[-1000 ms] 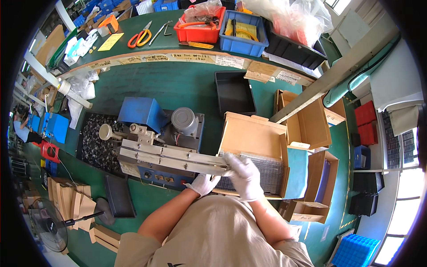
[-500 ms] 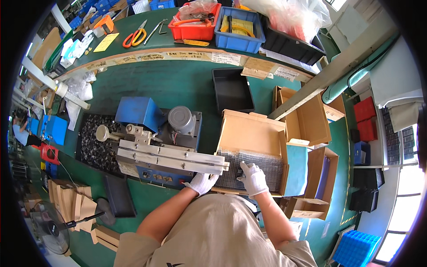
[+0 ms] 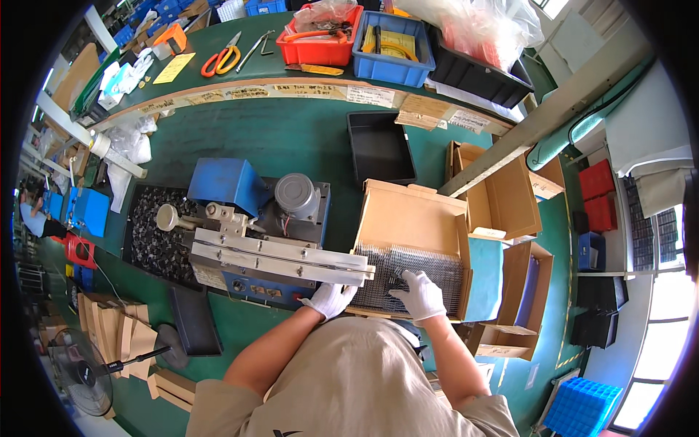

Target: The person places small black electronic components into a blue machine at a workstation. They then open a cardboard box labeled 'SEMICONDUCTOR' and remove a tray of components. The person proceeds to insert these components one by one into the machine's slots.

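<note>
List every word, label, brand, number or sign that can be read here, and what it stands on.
Nothing can be quoted.
Tan paper strips along the raised shelf: handwriting, too small.
White label beside them: too blurred.
Yellow sheet: faint marks, too small.
Cardboard box, lower right: marks too blurred.

Rail machine [image 3: 280, 257] sits on tabletop [image 3: 251, 131]; loose parts [image 3: 160, 240] lie to its left, carton [image 3: 411, 211] to its right, pin rows [image 3: 445, 273] inside. Bin [image 3: 382, 149] stands behind carton.
</note>
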Demonstrator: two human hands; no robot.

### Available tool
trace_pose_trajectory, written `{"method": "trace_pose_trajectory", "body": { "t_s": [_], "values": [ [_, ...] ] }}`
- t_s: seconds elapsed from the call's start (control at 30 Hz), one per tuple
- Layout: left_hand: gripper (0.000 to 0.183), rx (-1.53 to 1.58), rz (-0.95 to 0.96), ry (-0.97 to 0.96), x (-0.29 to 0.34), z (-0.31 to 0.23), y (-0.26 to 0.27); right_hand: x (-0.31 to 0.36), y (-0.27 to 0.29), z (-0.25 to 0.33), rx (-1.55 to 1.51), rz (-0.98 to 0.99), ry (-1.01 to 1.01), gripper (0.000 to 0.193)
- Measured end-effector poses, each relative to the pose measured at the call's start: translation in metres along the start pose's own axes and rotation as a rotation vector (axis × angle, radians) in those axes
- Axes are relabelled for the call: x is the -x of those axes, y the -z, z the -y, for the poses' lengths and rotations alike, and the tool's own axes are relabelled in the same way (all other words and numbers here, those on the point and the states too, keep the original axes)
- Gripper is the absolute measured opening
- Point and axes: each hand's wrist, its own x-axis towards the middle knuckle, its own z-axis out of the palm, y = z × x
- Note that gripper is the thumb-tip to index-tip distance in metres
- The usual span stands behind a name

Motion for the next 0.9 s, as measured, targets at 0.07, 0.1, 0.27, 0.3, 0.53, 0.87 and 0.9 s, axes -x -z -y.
{"method": "trace_pose_trajectory", "body": {
  "t_s": [0.07, 0.1, 0.27, 0.3, 0.53, 0.87, 0.9],
  "values": [
    [0.052, -0.018, 0.035, 0.001, 0.005, 0.012, -0.008, -0.004, -0.02, -0.012, 0.002, -0.097, 0.045, 0.023],
    [0.051, 0.002, 0.051, 0.013, 0.005, 0.019, -0.014, -0.006, -0.026, -0.014, 0.018, -0.151, 0.055, 0.021],
    [0.049, -0.157, -0.046, -0.123, 0.009, 0.022, -0.017, 0.003, -0.016, -0.002, -0.208, -0.451, 0.07, 0.012],
    [0.047, -0.143, -0.044, -0.112, 0.009, 0.025, -0.018, 0.001, -0.01, 0.0, -0.432, -0.496, 0.159, 0.017],
    [0.026, 0.043, 0.025, 0.096, 0.011, 0.019, -0.014, 0.014, 0.02, 0.011, -1.53, -0.034, -0.279, 0.015],
    [0.043, -0.412, 0.062, -0.128, 0.012, 0.015, -0.011, 0.016, 0.027, 0.015, -1.34, -0.128, -0.08, 0.012],
    [0.039, 0.087, 0.213, 0.258, -0.004, -0.019, 0.017, 0.021, 0.046, 0.029, -1.119, -0.158, -0.016, 0.016]
  ]
}}
